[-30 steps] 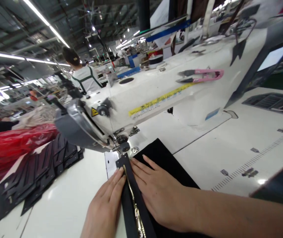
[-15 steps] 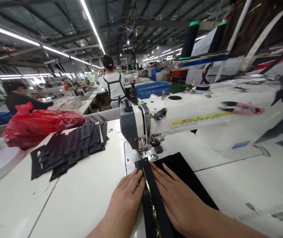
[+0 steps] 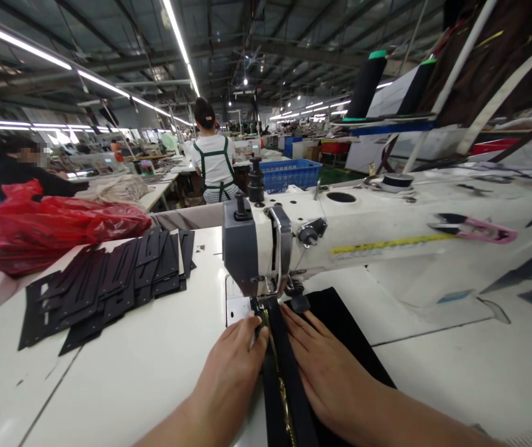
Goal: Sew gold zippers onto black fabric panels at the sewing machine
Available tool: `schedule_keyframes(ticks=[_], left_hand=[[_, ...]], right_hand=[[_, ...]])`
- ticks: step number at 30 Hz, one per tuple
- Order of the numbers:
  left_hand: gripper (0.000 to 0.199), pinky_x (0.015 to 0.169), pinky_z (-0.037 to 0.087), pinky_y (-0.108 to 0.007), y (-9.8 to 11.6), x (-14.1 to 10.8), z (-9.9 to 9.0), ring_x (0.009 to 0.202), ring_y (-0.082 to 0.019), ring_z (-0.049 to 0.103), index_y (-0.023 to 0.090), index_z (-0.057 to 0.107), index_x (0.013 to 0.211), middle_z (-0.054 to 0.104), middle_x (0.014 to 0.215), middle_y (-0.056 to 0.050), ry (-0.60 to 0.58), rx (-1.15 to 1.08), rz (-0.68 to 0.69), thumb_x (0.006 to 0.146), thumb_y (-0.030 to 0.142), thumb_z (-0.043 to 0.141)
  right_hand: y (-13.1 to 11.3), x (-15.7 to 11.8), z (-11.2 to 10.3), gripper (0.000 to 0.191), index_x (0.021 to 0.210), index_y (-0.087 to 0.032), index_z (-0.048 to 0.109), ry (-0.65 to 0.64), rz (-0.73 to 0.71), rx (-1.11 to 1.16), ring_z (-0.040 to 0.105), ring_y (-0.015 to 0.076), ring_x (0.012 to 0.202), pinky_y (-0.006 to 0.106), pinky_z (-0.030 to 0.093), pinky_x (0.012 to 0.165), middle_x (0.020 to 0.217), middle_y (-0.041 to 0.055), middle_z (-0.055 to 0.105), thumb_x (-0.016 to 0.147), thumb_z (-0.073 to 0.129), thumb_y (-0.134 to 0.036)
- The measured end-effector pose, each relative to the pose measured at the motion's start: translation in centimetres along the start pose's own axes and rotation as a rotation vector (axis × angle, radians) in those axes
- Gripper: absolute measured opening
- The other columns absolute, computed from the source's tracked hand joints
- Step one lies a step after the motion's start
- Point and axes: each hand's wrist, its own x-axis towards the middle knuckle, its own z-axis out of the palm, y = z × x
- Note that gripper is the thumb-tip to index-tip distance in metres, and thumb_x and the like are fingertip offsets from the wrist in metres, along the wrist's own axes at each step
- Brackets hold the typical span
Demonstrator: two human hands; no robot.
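A long black panel with a gold zipper (image 3: 287,397) down its middle runs lengthwise toward the sewing machine (image 3: 240,245), its far end under the presser foot. At the panel's left edge my left hand (image 3: 231,360) has its fingers bent and thumb close to them, gripping the edge by the zipper. My right hand (image 3: 328,366) lies flat along the right side, fingers stretched forward, their tips close to the foot. Beneath that hand spreads a larger piece of black fabric (image 3: 344,332). The needle's tip is hard to make out.
Overlapping black slotted pieces (image 3: 112,279) lie left on the white table (image 3: 144,385), before a red plastic bag (image 3: 65,223). Pink-handled thread snips (image 3: 484,230) rest on the machine arm. Thread cones (image 3: 363,87) stand behind. A person (image 3: 212,155) faces away beyond; another sits far left.
The zipper panel's far end has moved forward under the presser foot. Both hands stay beside it, the left fingers more bent. My view has shifted slightly.
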Motion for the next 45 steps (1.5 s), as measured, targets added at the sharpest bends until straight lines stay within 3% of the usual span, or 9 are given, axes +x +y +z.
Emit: schedule_keyframes(ticks=[9, 16, 24, 37, 45], left_hand=[[0.029, 0.085, 0.053, -0.038, -0.9, -0.3, 0.8, 0.104, -0.024, 0.056, 0.011, 0.052, 0.112, 0.060, 0.107, -0.015, 0.069, 0.039, 0.089, 0.088, 0.011, 0.034], [0.031, 0.081, 0.054, -0.039, -1.2, -0.6, 1.5, 0.105, -0.027, 0.055, 0.007, 0.053, 0.110, 0.059, 0.106, -0.018, 0.100, 0.065, 0.125, 0.088, 0.012, 0.031], [0.032, 0.083, 0.054, -0.038, -1.1, -0.4, 1.2, 0.104, -0.026, 0.055, 0.010, 0.053, 0.112, 0.059, 0.107, -0.016, 0.120, 0.076, 0.126, 0.088, 0.011, 0.032], [0.030, 0.080, 0.054, -0.038, -0.2, -0.1, 0.5, 0.099, -0.027, 0.058, 0.005, 0.055, 0.106, 0.060, 0.105, -0.018, 0.034, 0.110, 0.091, 0.083, 0.004, 0.034], [0.025, 0.083, 0.053, -0.040, 0.0, 0.3, 0.3, 0.100, -0.026, 0.057, 0.006, 0.054, 0.104, 0.060, 0.103, -0.018, -0.011, 0.008, 0.062, 0.082, 0.004, 0.043]], right_hand=[[0.8, 0.1, 0.4, 0.058, 0.136, -0.012, 0.034, -0.014, -0.034, 0.044, 0.024, 0.0283, 0.131, 0.052, 0.025, 0.105, 0.139, 0.0146, 0.034, 0.079, 0.042, -0.013], [0.9, 0.2, 0.4, 0.061, 0.137, -0.012, 0.034, -0.051, -0.038, 0.034, 0.029, 0.0288, 0.129, 0.051, 0.027, 0.104, 0.139, 0.0155, 0.035, 0.076, 0.043, -0.013], [0.8, 0.1, 0.3, 0.058, 0.136, -0.010, 0.033, -0.034, -0.016, 0.074, 0.015, 0.0259, 0.134, 0.049, 0.020, 0.108, 0.142, 0.0135, 0.029, 0.079, 0.041, -0.015], [0.6, 0.1, -0.1, 0.057, 0.136, -0.009, 0.033, -0.002, -0.034, 0.043, 0.017, 0.0252, 0.134, 0.049, 0.023, 0.107, 0.142, 0.0139, 0.029, 0.080, 0.039, -0.012], [0.5, -0.1, 0.2, 0.055, 0.135, -0.008, 0.034, 0.019, -0.026, 0.038, 0.024, 0.0253, 0.132, 0.049, 0.023, 0.107, 0.140, 0.0155, 0.033, 0.081, 0.038, -0.010]])
